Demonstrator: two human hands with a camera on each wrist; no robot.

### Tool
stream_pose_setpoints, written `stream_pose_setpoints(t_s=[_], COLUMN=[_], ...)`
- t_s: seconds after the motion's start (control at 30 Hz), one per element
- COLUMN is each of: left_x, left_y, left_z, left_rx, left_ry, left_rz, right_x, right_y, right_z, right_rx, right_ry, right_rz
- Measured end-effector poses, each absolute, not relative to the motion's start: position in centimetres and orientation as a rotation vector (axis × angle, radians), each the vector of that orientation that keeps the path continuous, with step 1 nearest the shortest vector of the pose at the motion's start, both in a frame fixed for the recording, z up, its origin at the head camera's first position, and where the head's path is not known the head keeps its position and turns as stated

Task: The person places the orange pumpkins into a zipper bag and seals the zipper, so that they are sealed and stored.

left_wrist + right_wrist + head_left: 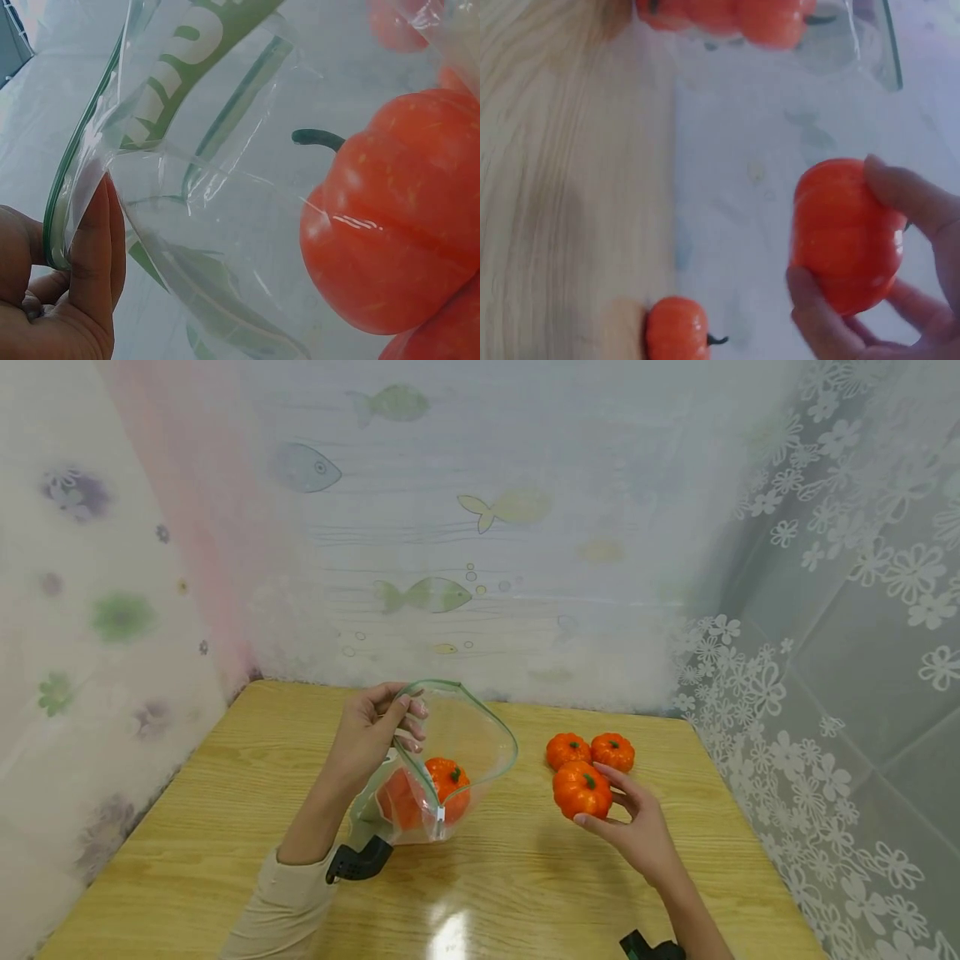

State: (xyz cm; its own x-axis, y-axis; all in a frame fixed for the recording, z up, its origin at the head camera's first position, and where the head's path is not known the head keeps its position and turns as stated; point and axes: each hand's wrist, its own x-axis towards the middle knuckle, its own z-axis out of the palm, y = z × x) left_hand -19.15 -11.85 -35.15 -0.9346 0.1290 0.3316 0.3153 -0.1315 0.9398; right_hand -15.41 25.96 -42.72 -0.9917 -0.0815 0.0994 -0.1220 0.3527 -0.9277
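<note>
My left hand (pixel 375 727) pinches the green-edged rim of a clear zip bag (pixel 480 727), whose mouth gapes wide. Inside the bag sit orange toy pumpkins (pixel 447 777) with green stems; one pumpkin (pixel 397 217) looms large through the plastic in the left wrist view. To the right of the bag, my right hand (pixel 633 827) grips another small pumpkin (pixel 582 790) between thumb and fingers, raised above the table. The same held pumpkin (pixel 847 232) shows in the right wrist view, thumb on one side and fingers on the other.
Behind the held one, two more pumpkins, a left one (pixel 566 750) and a right one (pixel 615 752), lie on the wooden table (pixel 510 893). Curtains with fish and flower prints (pixel 465 552) stand around the table's back and sides.
</note>
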Motion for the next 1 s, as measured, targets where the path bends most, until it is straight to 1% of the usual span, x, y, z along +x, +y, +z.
stream_pose_setpoints(t_s=[0.13, 0.23, 0.47, 0.7, 1.0], left_x=[-19.1, -19.0, -19.0, -18.9, -18.6], left_y=[-11.9, -11.9, -11.8, -11.8, -12.1], left_z=[-35.1, -35.1, -35.0, -35.1, -35.1], left_rx=[-0.504, -0.496, -0.489, -0.495, -0.493], left_ry=[-1.983, -1.991, -2.021, -2.024, -2.043], left_rz=[-2.217, -2.214, -2.218, -2.216, -2.225], right_x=[-14.8, -14.5, -13.8, -13.2, -13.7], right_y=[24.8, 24.0, 22.4, 20.3, 17.4], right_z=[-42.3, -42.0, -41.5, -40.3, -39.2], right_rx=[0.383, 0.516, 0.73, 0.876, 0.965], right_ry=[-2.398, -2.307, -2.122, -2.008, -1.894], right_rz=[1.887, 1.897, 1.894, 1.92, 2.014])
